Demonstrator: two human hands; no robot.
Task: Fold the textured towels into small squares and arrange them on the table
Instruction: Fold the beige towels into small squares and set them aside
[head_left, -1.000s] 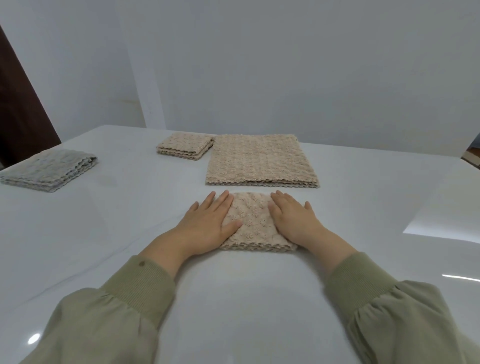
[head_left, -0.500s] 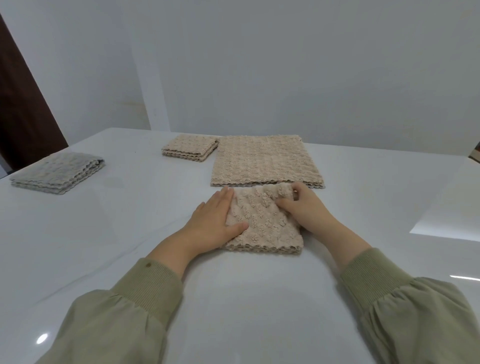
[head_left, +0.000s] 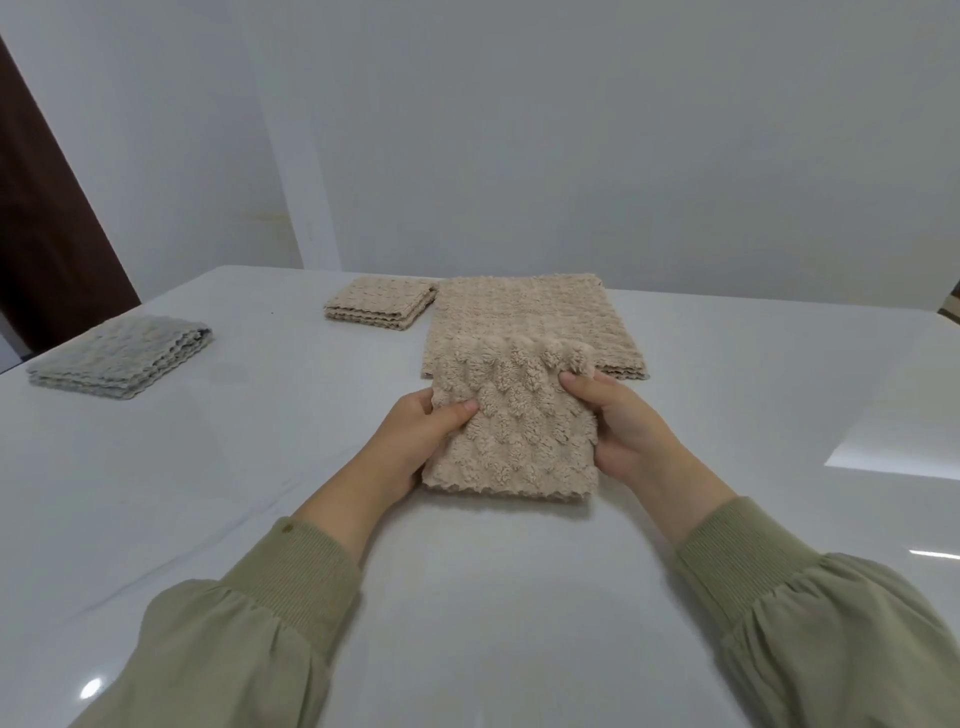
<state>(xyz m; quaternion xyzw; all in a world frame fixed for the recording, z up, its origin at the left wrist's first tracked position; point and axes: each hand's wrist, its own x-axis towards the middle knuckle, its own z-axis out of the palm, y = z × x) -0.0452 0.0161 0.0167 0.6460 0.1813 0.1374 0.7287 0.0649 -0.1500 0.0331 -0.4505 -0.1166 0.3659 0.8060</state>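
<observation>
A folded beige textured towel (head_left: 511, 431) is tilted up off the white table (head_left: 208, 493), its far edge raised and its near edge close to the surface. My left hand (head_left: 415, 441) grips its left side, thumb on top. My right hand (head_left: 623, 431) grips its right side, thumb near the upper right corner. Behind it lies a larger stack of flat beige towels (head_left: 530, 317). A small folded beige square (head_left: 382, 309) sits to that stack's left.
A folded grey towel pile (head_left: 119, 356) rests near the table's left edge. A dark brown door or panel (head_left: 47, 234) stands at far left. A pale wall rises behind the table. Bright light patches fall on the right of the tabletop.
Both hands went from pressing flat on the folded towel to gripping its sides. The towel's far edge has lifted off the table toward me.
</observation>
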